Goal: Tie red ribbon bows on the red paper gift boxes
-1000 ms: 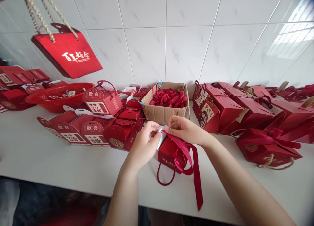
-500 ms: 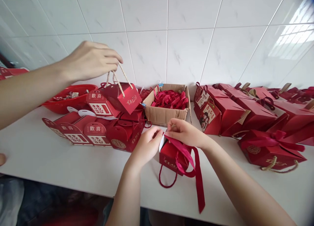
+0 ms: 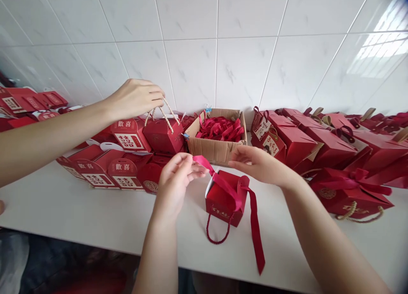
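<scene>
A small red gift box with a dark red cord handle stands on the table before me. A crimson ribbon runs across its top and through its right side, with one tail hanging down onto the table. My left hand pinches the other ribbon end, left of the box and above the table. My right hand hovers over the box's back right side, fingers curved and apart, with nothing visible in them.
A co-worker's hand holds a red box by rope handles at the back left. A cardboard box of ribbons stands behind my box. Red gift boxes line both sides, one bow-tied box nearest at right.
My left hand has drawn the ribbon end leftward, and my right hand has parted from it to the right. The co-worker's hand has lowered its box onto the row.
</scene>
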A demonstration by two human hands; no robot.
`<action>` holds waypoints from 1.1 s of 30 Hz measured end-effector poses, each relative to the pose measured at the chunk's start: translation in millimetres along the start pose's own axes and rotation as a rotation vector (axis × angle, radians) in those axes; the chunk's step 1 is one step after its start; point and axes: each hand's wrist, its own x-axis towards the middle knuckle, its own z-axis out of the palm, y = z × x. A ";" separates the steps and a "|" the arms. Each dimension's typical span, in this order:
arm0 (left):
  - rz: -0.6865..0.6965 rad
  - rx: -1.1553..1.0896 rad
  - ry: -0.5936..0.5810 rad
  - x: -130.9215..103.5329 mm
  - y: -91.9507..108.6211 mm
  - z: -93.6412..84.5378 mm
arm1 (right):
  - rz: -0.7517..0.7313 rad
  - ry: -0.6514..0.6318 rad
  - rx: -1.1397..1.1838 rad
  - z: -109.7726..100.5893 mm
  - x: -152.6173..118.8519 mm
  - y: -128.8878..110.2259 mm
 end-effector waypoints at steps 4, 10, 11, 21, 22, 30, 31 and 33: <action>0.062 -0.166 0.117 -1.7 14.8 -6.3 | 0.136 -0.034 -0.268 -28.0 -16.7 -4.1; 0.278 -0.252 0.367 -7.6 32.1 -11.1 | 0.305 -0.317 -0.432 -40.6 -29.3 -3.5; 0.315 -0.259 0.416 -8.1 34.0 -10.9 | 0.321 -0.353 -0.434 -38.4 -28.0 -3.0; 0.380 -0.283 0.612 -9.1 39.1 -18.8 | 0.297 -0.330 -0.420 -30.9 -19.1 -0.5; 0.371 -0.304 0.623 -8.2 38.7 -20.6 | 0.306 -0.320 -0.435 -33.3 -20.1 -0.4; 0.272 -0.463 0.669 0.3 35.3 -28.1 | 0.283 -0.315 -0.395 -47.3 -29.0 -7.0; 0.275 -0.488 0.654 1.1 34.4 -27.9 | 0.269 -0.310 -0.380 -47.9 -29.7 -7.7; 0.283 -0.543 0.625 2.9 31.7 -27.5 | 0.257 -0.298 -0.365 -49.1 -31.0 -8.3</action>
